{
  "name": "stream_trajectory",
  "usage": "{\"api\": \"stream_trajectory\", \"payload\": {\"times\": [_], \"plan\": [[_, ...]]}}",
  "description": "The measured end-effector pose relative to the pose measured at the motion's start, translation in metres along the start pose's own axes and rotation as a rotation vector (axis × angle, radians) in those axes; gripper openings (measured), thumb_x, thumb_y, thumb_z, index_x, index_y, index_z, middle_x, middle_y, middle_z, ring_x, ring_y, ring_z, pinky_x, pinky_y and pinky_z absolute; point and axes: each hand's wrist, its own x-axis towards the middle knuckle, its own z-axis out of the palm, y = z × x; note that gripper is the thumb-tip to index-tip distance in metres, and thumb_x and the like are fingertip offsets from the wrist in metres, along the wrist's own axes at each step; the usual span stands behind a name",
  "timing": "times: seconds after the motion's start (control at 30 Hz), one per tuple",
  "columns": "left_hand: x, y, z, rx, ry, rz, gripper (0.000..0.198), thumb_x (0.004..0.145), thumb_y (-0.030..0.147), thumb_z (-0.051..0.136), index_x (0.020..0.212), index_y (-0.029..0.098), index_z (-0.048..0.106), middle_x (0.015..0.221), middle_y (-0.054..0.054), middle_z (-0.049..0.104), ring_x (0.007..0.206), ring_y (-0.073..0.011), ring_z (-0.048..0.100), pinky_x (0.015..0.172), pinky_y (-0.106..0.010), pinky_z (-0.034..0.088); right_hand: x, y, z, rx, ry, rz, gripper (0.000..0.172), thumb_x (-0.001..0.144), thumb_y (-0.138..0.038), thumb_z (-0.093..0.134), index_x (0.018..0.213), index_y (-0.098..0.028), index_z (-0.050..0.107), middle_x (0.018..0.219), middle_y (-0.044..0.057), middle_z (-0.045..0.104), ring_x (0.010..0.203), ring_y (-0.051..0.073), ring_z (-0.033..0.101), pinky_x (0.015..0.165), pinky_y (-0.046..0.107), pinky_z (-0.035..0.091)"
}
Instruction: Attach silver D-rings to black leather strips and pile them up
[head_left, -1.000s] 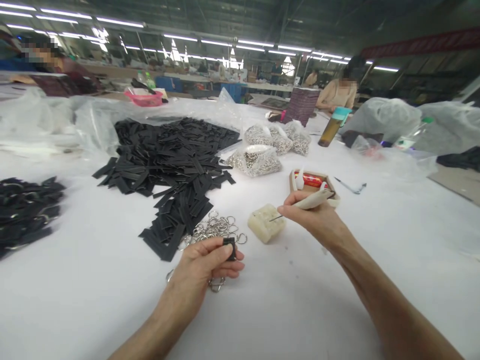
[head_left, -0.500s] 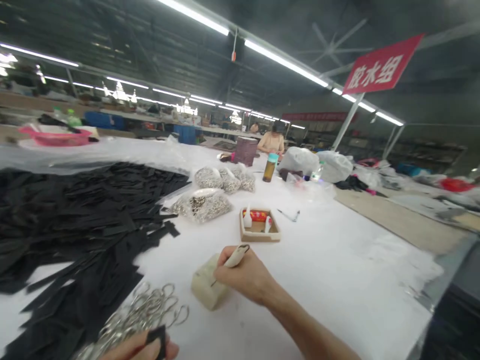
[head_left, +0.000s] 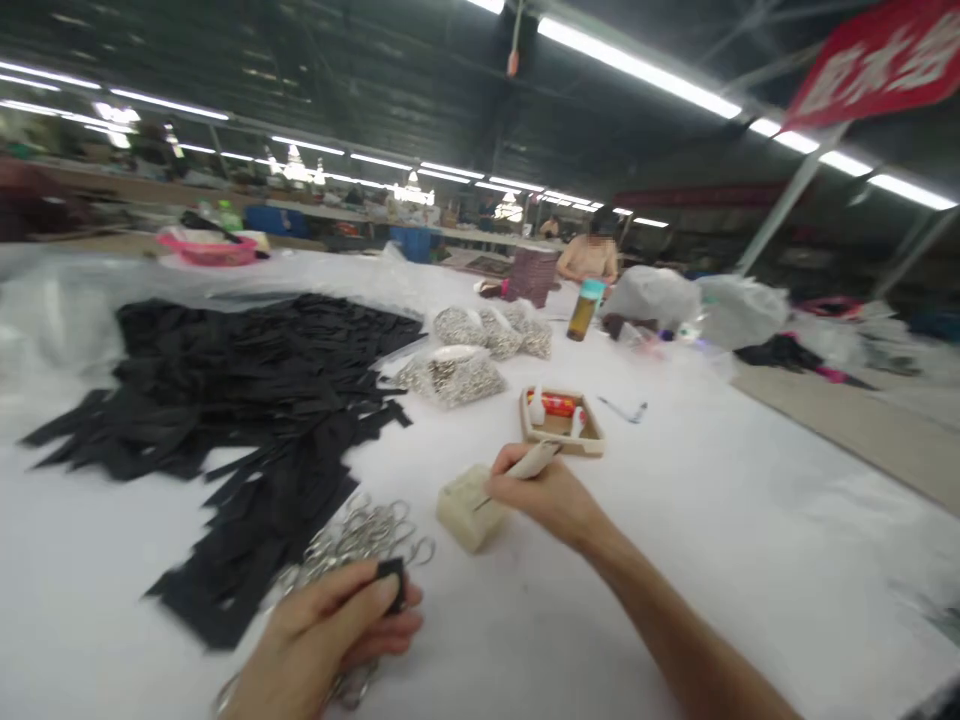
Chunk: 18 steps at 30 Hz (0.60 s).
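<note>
My left hand (head_left: 322,635) pinches a small black fabric strip (head_left: 391,578), which looks folded, between thumb and fingers. Under and behind that hand lies a heap of silver metal rings (head_left: 364,530). My right hand (head_left: 551,500) grips a thin-tipped tool with an off-white handle (head_left: 534,461), held like a pen. Its tip is at the top of a cream-coloured block (head_left: 469,512); whether it touches is hard to tell. A large pile of black fabric strips (head_left: 262,375) spreads to the left.
Beyond my right hand is a shallow box (head_left: 589,447) with white bottles and a red packet. Clear bags of metal rings (head_left: 454,377) sit mid-table, near a blue-lidded bottle (head_left: 585,312). A pen (head_left: 624,409) lies to the right. Another person (head_left: 589,258) sits at the far end.
The view has turned left, so things appear further right and a little higher. More of my left hand now shows, still with the black strip. The tool stays by the block.
</note>
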Motion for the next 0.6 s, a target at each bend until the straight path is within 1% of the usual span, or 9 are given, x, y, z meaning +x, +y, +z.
{"api": "stream_trajectory", "payload": {"times": [0.07, 0.1, 0.13, 0.2, 0.3, 0.37, 0.47, 0.6], "plan": [[-0.006, 0.004, 0.003, 0.016, -0.091, 0.041, 0.022, 0.064, 0.035, 0.071, 0.070, 0.015, 0.069, 0.075, -0.007, 0.071, 0.065, -0.0186, 0.066, 0.060, -0.024, 0.054, -0.001, 0.002, -0.005, 0.056, -0.020, 0.002, 0.009, 0.064, -0.021, 0.060, 0.060, -0.016, 0.054, 0.053, -0.005, 0.044, 0.052, 0.008, 0.036, 0.045, 0.020, 0.024], [-0.008, 0.005, 0.004, 0.022, -0.132, 0.060, 0.020, 0.070, 0.034, 0.067, 0.071, 0.013, 0.069, 0.076, -0.007, 0.070, 0.066, -0.0177, 0.066, 0.063, -0.024, 0.053, 0.000, 0.004, -0.007, 0.094, -0.027, 0.007, 0.012, 0.066, -0.025, 0.061, 0.061, -0.016, 0.054, 0.050, -0.006, 0.040, 0.049, 0.007, 0.031, 0.044, 0.020, 0.020], [-0.008, 0.004, 0.004, 0.011, -0.146, 0.064, 0.019, 0.072, 0.031, 0.065, 0.072, 0.012, 0.068, 0.077, -0.007, 0.070, 0.066, -0.0174, 0.066, 0.063, -0.024, 0.053, 0.000, 0.005, -0.008, 0.200, -0.054, 0.013, 0.015, 0.067, -0.027, 0.063, 0.061, -0.016, 0.053, 0.046, -0.007, 0.034, 0.045, 0.006, 0.026, 0.042, 0.021, 0.016], [-0.009, 0.003, 0.004, -0.017, -0.146, 0.052, 0.017, 0.073, 0.028, 0.063, 0.073, 0.011, 0.067, 0.078, -0.008, 0.069, 0.066, -0.0170, 0.066, 0.062, -0.024, 0.053, -0.002, 0.007, -0.006, 0.400, -0.152, 0.056, 0.018, 0.068, -0.027, 0.064, 0.061, -0.016, 0.052, 0.045, -0.008, 0.029, 0.043, 0.005, 0.021, 0.042, 0.022, 0.012], [-0.011, 0.002, 0.005, -0.041, -0.130, 0.051, 0.016, 0.073, 0.025, 0.062, 0.075, 0.010, 0.066, 0.078, -0.008, 0.069, 0.065, -0.0161, 0.065, 0.061, -0.024, 0.053, -0.011, 0.003, 0.004, 0.570, -0.256, 0.075, 0.018, 0.069, -0.025, 0.064, 0.061, -0.016, 0.050, 0.045, -0.008, 0.029, 0.043, 0.004, 0.018, 0.042, 0.022, 0.010], [-0.012, 0.003, 0.007, -0.048, -0.137, 0.066, 0.015, 0.074, 0.024, 0.061, 0.075, 0.009, 0.066, 0.078, -0.008, 0.068, 0.065, -0.0157, 0.065, 0.061, -0.024, 0.053, -0.017, 0.000, 0.013, 0.608, -0.283, 0.079, 0.019, 0.069, -0.025, 0.065, 0.061, -0.016, 0.050, 0.045, -0.008, 0.030, 0.043, 0.004, 0.018, 0.042, 0.022, 0.010], [-0.012, 0.004, 0.008, -0.049, -0.154, 0.083, 0.015, 0.074, 0.022, 0.060, 0.075, 0.009, 0.066, 0.078, -0.008, 0.068, 0.066, -0.0164, 0.065, 0.062, -0.025, 0.054, -0.021, -0.003, 0.024, 0.613, -0.267, 0.083, 0.020, 0.069, -0.025, 0.065, 0.061, -0.015, 0.050, 0.045, -0.008, 0.031, 0.044, 0.004, 0.020, 0.043, 0.022, 0.011], [-0.013, 0.004, 0.010, -0.033, -0.160, 0.093, 0.013, 0.074, 0.020, 0.059, 0.075, 0.009, 0.066, 0.078, -0.008, 0.068, 0.068, -0.0169, 0.065, 0.063, -0.025, 0.054, -0.021, -0.003, 0.029, 0.589, -0.247, 0.078, 0.022, 0.070, -0.026, 0.065, 0.059, -0.015, 0.049, 0.044, -0.008, 0.031, 0.044, 0.004, 0.021, 0.043, 0.022, 0.012]]}}
